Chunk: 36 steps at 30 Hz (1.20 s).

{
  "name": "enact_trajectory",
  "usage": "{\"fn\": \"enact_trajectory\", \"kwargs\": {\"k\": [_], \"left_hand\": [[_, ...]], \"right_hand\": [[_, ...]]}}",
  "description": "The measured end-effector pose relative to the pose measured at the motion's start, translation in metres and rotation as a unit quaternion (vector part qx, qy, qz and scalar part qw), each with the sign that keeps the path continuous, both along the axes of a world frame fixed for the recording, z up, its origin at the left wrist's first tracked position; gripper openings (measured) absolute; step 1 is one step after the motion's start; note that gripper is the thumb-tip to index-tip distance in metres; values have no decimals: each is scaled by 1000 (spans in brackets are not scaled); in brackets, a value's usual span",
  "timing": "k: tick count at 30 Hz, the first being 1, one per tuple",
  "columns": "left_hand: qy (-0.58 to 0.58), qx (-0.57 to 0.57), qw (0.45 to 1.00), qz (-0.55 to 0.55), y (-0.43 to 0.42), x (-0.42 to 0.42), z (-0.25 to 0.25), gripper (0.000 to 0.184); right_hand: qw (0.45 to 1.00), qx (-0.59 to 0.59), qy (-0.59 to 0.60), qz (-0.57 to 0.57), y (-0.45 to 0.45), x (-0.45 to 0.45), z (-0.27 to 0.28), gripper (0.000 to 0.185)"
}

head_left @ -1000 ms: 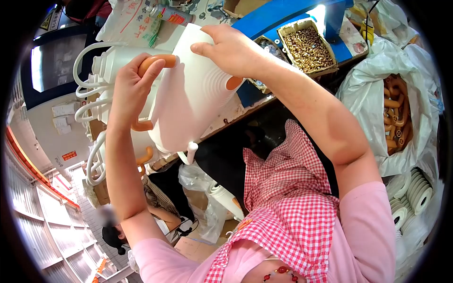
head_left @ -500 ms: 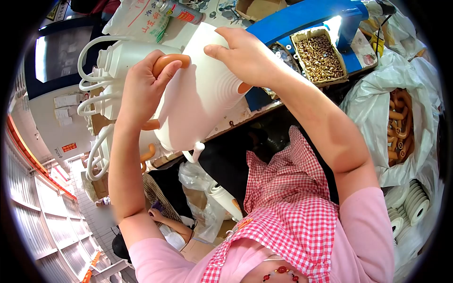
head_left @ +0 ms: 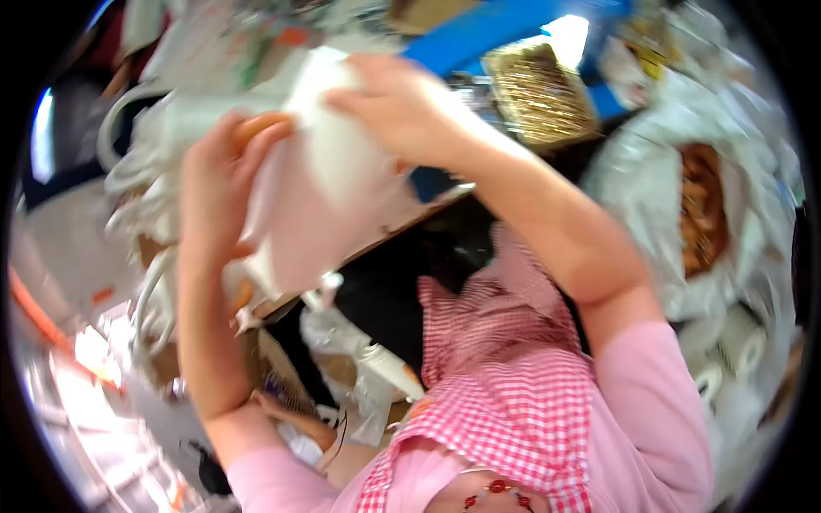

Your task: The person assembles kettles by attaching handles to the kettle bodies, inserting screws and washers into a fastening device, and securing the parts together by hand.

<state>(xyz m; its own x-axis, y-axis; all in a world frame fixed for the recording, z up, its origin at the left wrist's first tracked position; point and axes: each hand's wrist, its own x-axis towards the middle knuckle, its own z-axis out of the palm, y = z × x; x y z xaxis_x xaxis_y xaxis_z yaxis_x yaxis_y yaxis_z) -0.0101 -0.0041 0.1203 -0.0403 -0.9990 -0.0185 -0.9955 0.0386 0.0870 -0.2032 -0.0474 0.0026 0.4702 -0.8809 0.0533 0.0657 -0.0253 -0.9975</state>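
Motion blurs the view. My left hand (head_left: 218,162) is closed round the upper end of an orange-brown curved handle (head_left: 261,126) at the side of a white plastic vessel (head_left: 321,201). The handle's lower end shows below my wrist. Across the vessel's upper part lies my right hand (head_left: 389,103), its thumb and fingers spread on the white surface, holding it. The vessel is tilted over the table edge, with a small white knob (head_left: 331,280) at its bottom.
A box of brass-coloured screws (head_left: 543,94) stands beside a blue machine arm (head_left: 462,38). White vessels with looped handles (head_left: 141,184) are at the left. A plastic bag (head_left: 637,162) holds brown handles (head_left: 703,209) at the right. Another person's arm (head_left: 299,419) shows lower left.
The whole view has shifted and blurred. Both hands and the vessel appear further left in the frame, with the same hold on it.
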Motion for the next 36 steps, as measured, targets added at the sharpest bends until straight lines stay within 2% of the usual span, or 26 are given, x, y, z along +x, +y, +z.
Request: {"fn": "enact_trajectory", "kwargs": {"k": [1, 3, 4, 6, 7, 8, 10, 12, 14, 15, 16, 17, 18, 19, 20, 21, 22, 24, 25, 26, 27, 28, 29, 30, 34, 36], "left_hand": [[32, -3, 999, -22, -2, 3, -4, 25], [76, 5, 995, -64, -6, 6, -6, 20], [113, 41, 991, -56, -12, 18, -8, 19], [65, 43, 994, -80, -19, 21, -6, 23], [83, 52, 992, -75, -22, 24, -6, 26], [65, 93, 993, -41, -23, 25, -1, 27], [25, 64, 995, -73, -21, 40, -2, 27], [30, 12, 992, -124, -4, 73, 0, 31], [19, 16, 991, -129, 21, 109, 13, 38], [-5, 88, 996, 21, 47, 77, 33, 41], [22, 110, 991, 74, 74, 76, 40, 40], [48, 128, 982, 129, 101, 71, 48, 39], [129, 98, 983, 86, 124, 100, 33, 33], [130, 100, 983, 85, 141, 84, 17, 33], [210, 29, 972, 104, 171, 52, 5, 34], [284, -45, 950, 125, 200, 19, 1, 35], [308, -55, 938, 148, 212, -14, -13, 32], [345, 35, 910, 228, 221, -89, -44, 26], [364, 84, 886, 274, 224, -124, -50, 23], [525, 108, 748, 392, 226, -149, -49, 18], [313, -12, 949, 47, 233, -131, -86, 24], [350, 6, 937, -14, 229, -134, -85, 30], [294, 10, 955, -21, 232, -131, -78, 33], [326, -10, 944, -41, 234, -126, -76, 34], [361, 15, 932, 9, 241, -101, -84, 42], [400, 43, 915, 26, 247, -94, -87, 54]], "right_hand": [[999, -42, 16, -4, -1, -3, -6, 38], [1000, 16, 24, 13, -2, -7, -1, 38], [998, -22, 63, -11, -5, -2, -7, 38], [998, 23, 47, 21, -3, -14, 4, 47], [993, -86, 45, -67, -7, 7, -14, 50], [995, -50, 12, -83, 3, 0, -10, 47], [983, -36, -17, -181, 31, -20, -4, 40], [922, -214, -49, -320, 64, -59, -24, 36], [900, -224, -40, -371, 109, -136, -43, 39], [875, -230, -80, -418, 124, -172, -74, 39], [810, -306, 92, -491, 160, -236, -77, 34], [843, -156, 51, -512, 189, -294, -119, 28], [782, -155, 13, -603, 215, -338, -113, 25], [687, -158, 182, -685, 252, -397, -139, 24], [621, -100, 250, -736, 297, -461, -173, 24], [589, -36, 386, -709, 347, -503, -194, 21], [577, 35, 479, -661, 391, -524, -215, 22], [618, 204, 614, -447, 444, -538, -274, 35], [706, 98, 582, -391, 467, -520, -295, 44], [687, -11, 645, -334, 492, -550, -396, 47], [692, 33, 641, -330, 493, -557, -399, 48], [702, 49, 628, -333, 468, -554, -402, 49], [706, 60, 620, -337, 442, -553, -407, 50], [710, 59, 613, -342, 420, -550, -406, 50], [726, 43, 568, -385, 355, -519, -368, 54], [752, 13, 527, -396, 322, -493, -341, 55]]}}
